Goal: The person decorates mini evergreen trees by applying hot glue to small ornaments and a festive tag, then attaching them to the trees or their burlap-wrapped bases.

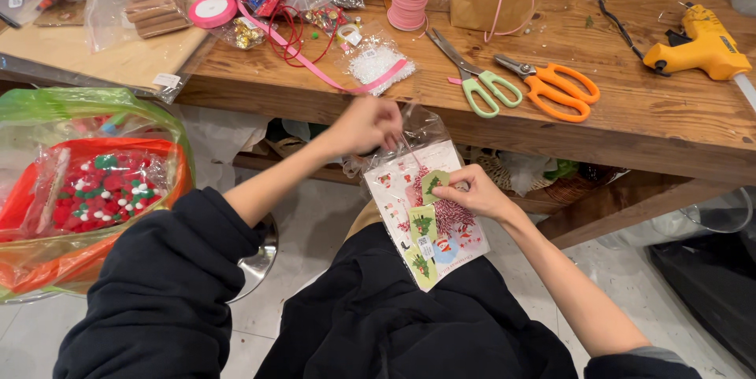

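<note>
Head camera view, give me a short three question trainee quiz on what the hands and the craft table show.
1. True or false: the right hand holds a clear plastic packet of green tree tags and red-white twine.
2. Which pair of scissors lies nearer the yellow glue gun: A green-handled scissors, or B orange-handled scissors?
3. Fill in: the left hand pinches the packet's ___ edge.

Key: 1 true. 2 B. 3 top, its open end.

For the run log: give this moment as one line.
left hand: pinching bag top | right hand: holding clear plastic gift-tag packet | on lap
</note>
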